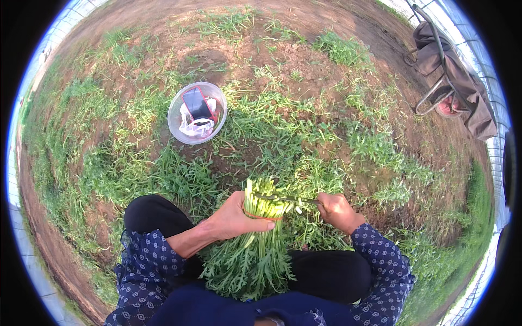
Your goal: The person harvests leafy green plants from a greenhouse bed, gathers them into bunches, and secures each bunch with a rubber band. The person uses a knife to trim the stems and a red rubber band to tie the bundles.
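A bunch of leafy greens (255, 265) lies in front of my body, its leaves towards me and its pale stem ends pointing away. An orange band (267, 216) runs around the stems. My left hand (234, 218) grips the bunch at the band, with the thumb across the stems. The handle end of a dark, thin-bladed knife (304, 200) is in my right hand (337, 210), and its blade lies across the stems near their ends. Small cut stem pieces sit by the blade. The blade's far end is partly hidden among the stems.
A clear plastic bucket (174, 126) holding a smartphone (196, 104) and a white plastic bag (197, 129) stands beyond my left knee. Loose greens cover much of the soil. At the far right, a metal-framed cart (436, 45) with a brown cloth stands near the greenhouse wall.
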Demonstrator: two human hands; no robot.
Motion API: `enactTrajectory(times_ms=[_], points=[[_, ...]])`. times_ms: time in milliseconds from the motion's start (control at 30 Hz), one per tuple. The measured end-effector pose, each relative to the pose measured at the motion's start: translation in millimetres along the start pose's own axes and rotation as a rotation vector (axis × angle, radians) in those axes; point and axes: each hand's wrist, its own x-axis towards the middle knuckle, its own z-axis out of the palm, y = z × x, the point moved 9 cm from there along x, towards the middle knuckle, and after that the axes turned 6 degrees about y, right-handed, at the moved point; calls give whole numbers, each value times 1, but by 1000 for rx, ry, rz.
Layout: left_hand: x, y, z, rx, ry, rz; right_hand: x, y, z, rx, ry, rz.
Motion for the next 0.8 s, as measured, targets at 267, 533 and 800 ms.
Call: enactTrajectory(times_ms=[267,533,800], points=[[22,3,-29,305,258,199,-46,32,-44,-126,203,258],[26,17,-38,662,515,338,71,-115,-59,-178,103,-155],[16,30,-38,818,577,441,81,-121,-48,-316,95,-144]])
